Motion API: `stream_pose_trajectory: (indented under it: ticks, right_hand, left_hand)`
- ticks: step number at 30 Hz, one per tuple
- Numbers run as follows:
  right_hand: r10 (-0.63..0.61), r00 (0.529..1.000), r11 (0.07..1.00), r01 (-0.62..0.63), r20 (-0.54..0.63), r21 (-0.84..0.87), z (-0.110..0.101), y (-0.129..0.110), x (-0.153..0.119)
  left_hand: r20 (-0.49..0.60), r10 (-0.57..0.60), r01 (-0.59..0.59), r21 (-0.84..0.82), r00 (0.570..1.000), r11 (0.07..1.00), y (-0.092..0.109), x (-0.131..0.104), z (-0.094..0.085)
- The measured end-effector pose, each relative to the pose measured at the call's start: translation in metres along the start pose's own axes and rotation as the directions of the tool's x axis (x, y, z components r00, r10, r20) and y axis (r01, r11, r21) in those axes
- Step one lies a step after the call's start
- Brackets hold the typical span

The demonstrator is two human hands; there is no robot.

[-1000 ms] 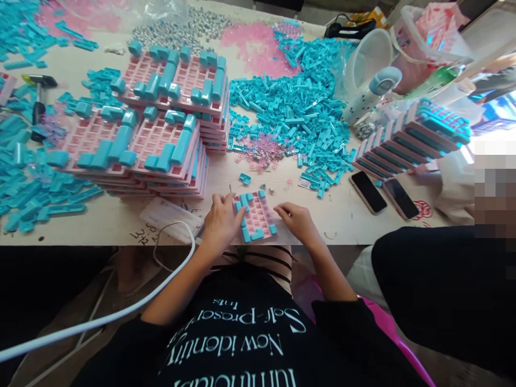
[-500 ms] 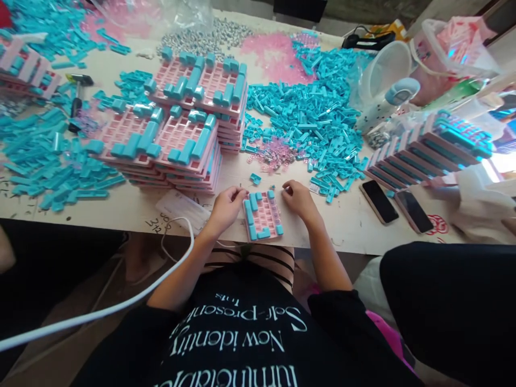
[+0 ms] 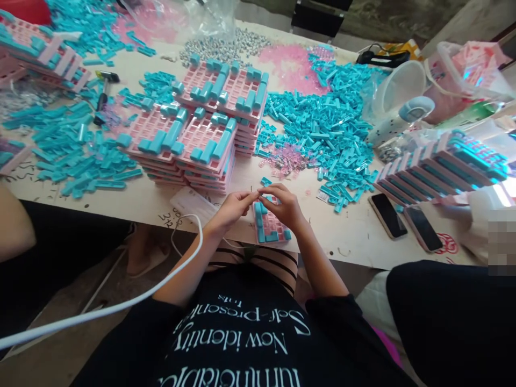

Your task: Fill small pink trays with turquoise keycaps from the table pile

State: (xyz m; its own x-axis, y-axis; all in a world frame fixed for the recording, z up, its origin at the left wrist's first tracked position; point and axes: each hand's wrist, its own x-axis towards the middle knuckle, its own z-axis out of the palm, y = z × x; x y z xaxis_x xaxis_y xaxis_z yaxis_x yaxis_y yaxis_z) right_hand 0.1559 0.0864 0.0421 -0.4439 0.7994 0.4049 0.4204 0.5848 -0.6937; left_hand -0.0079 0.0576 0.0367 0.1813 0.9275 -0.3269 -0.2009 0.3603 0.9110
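My left hand [image 3: 235, 208] is closed in a pinch, its fingertips meeting those of my right hand [image 3: 287, 205] over the far left part of a small pink grid board [image 3: 274, 221]. My right hand is pinched too; anything held between the fingertips is too small or hidden to make out. Turquoise blocks [image 3: 260, 223] sit along the board's left and near edges. Part of the board is covered by my right hand. Just beyond my fingers lies a loose turquoise piece [image 3: 266, 181], with a heap of tiny clear pink pieces [image 3: 288, 158] farther off.
Stacks of pink grid boards [image 3: 209, 145] rise ahead to the left. Turquoise pieces [image 3: 322, 123] form a large pile beyond. A hammer [image 3: 104, 97] lies left, two phones [image 3: 387, 215] right. A white cable [image 3: 161, 290] crosses my left forearm. Another person's arm [image 3: 14, 226] shows at far left.
My right hand has moved left across the board to meet my left hand. Both were apart at the board's two sides before. The view has shifted slightly.
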Motion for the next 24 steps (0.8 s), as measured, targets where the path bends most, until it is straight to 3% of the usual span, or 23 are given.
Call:
stream_pose_trajectory:
  ticks: [7,12,15,17,21,24]
  right_hand:
    - [0.055,0.998,0.995,-0.058,0.038,0.076,0.002,-0.001,0.003]
    - [0.203,0.978,0.944,-0.209,0.052,0.257,0.001,0.005,0.001]
    - [0.298,0.953,0.888,-0.301,0.063,0.349,0.003,0.004,0.001]
    - [0.305,0.951,0.898,-0.308,0.060,0.313,0.005,0.002,0.002]
    - [0.187,0.982,0.978,-0.190,0.037,0.091,0.007,0.000,0.004]
    - [0.196,0.980,0.981,-0.196,0.039,-0.006,0.009,0.007,0.005]
  left_hand:
    - [0.016,-0.012,0.013,-0.080,1.000,0.997,-0.002,-0.004,-0.001]
    - [0.103,-0.011,0.021,-0.097,0.995,0.995,-0.002,-0.005,-0.003]
    - [0.100,0.000,0.009,-0.093,0.995,0.996,-0.004,-0.003,-0.003]
    - [0.064,-0.005,0.009,-0.077,0.998,0.997,-0.005,-0.002,-0.003]
    - [0.003,-0.038,0.038,-0.048,0.999,0.998,-0.008,0.000,-0.005]
    - [-0.054,-0.046,0.049,0.042,0.997,0.998,-0.012,0.003,-0.009]
